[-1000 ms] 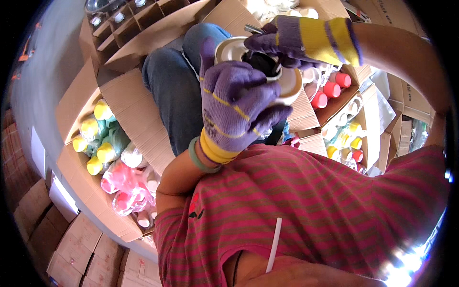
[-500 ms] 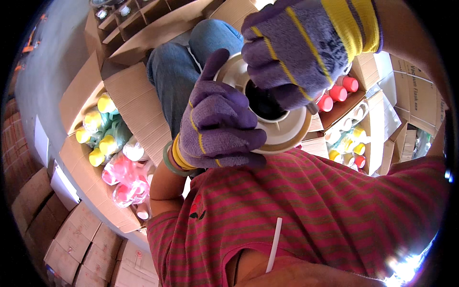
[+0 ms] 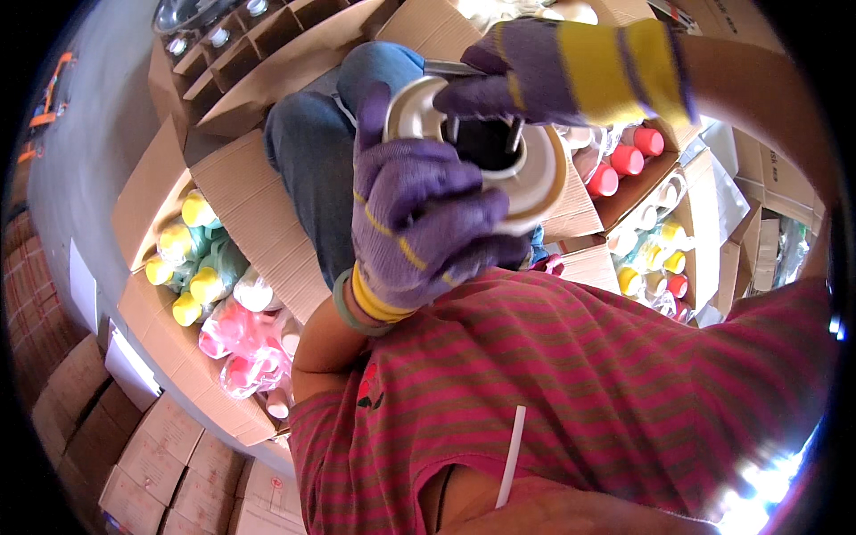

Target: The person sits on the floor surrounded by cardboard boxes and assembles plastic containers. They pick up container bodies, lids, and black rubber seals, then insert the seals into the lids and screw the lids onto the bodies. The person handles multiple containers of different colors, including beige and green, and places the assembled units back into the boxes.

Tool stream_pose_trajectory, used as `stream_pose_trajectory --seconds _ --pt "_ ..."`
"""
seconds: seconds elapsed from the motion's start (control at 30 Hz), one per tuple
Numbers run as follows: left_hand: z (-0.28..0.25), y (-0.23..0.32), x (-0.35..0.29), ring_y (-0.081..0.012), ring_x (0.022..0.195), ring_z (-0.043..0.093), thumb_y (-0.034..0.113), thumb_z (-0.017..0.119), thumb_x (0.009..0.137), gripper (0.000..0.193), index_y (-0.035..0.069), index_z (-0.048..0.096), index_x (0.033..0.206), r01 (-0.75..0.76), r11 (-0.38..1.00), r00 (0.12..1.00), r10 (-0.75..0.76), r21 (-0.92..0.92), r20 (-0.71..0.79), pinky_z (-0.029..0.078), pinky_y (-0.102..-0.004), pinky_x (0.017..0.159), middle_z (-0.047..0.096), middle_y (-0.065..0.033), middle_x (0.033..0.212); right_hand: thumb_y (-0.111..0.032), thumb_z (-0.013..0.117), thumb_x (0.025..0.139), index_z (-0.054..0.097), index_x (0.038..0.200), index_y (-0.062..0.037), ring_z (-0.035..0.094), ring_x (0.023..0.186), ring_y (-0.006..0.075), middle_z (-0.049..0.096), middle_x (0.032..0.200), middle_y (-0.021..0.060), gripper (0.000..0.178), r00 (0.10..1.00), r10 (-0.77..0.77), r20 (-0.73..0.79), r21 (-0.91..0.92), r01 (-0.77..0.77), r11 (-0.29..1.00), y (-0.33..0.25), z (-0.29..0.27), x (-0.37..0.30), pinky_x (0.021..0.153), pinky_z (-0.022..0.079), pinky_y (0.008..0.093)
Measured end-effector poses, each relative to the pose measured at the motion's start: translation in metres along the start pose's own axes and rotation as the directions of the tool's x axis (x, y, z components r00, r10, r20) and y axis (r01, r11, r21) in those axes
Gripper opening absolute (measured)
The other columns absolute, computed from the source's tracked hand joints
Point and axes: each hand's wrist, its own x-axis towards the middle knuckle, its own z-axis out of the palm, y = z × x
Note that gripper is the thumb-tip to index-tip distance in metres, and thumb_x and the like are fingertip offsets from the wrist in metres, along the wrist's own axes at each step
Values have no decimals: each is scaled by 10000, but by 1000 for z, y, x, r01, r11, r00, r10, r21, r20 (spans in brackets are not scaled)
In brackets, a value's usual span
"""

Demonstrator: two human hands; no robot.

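My left hand (image 3: 423, 209), in a purple and yellow knitted glove, is wrapped round the near left side of a cream round plastic piece (image 3: 535, 183) with a wide rim and a dark round opening. The thumb points up along its edge. Over the far side of the piece is my gloved right hand (image 3: 526, 76), its fingers closed. A metal tool (image 3: 515, 135) reaches down from it with two prongs at the dark opening. The rest of the tool is mostly hidden by the glove. The piece is held above my lap.
To the left, an open carton (image 3: 192, 352) holds yellow-capped and pink bottles in plastic wrap. A divided carton (image 3: 276, 40) stands ahead. Red-capped bottles (image 3: 627, 160) sit in a carton on the right, with another bottle carton nearer. Closed cartons (image 3: 160, 441) are stacked lower left.
My right hand has turned and lifted off the opening, so the tool's prongs now show there. My left hand and the cream piece have shifted and tilted slightly.
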Motion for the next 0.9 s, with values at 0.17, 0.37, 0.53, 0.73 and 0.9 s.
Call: stream_pose_trajectory --seconds 0.17,0.37,0.53,0.73,0.9 --pt "-16 -6 -8 -261 910 587 407 857 579 422 169 682 880 -24 986 999 30 -165 36 361 -610 1056 612 -13 930 -425 667 920 639 1029 18 637 697 211 694 831 141 457 812 -575 98 -339 570 748 7 -4 -5 636 486 380" --pt "-25 -8 -6 -233 921 592 417 837 573 378 185 721 847 -17 965 994 44 -261 97 313 -661 1072 594 24 918 -425 671 919 635 1026 9 644 696 208 695 835 135 449 714 -695 82 -413 659 629 6 11 6 634 494 370" --pt "-21 -8 -7 -236 938 595 391 855 549 388 186 719 848 -3 963 997 25 -271 79 273 -685 1103 577 23 905 -425 674 917 631 1024 2 649 696 206 696 838 129 443 804 -592 48 -411 556 722 6 22 12 632 501 362" --pt "-15 -16 -11 -300 904 580 331 877 581 423 96 670 866 55 987 998 -53 -152 16 482 -444 828 620 -76 963 -425 678 916 626 1021 -7 655 695 203 697 842 123 435 972 -202 -120 -244 168 955 11 42 14 629 509 352" --pt "9 -17 -4 -278 922 598 247 892 570 429 111 658 902 59 998 996 -60 -17 -72 449 -490 956 612 -70 957 -414 676 917 618 1004 -12 657 695 215 688 826 120 416 975 168 -146 188 -139 972 25 58 26 628 511 348"
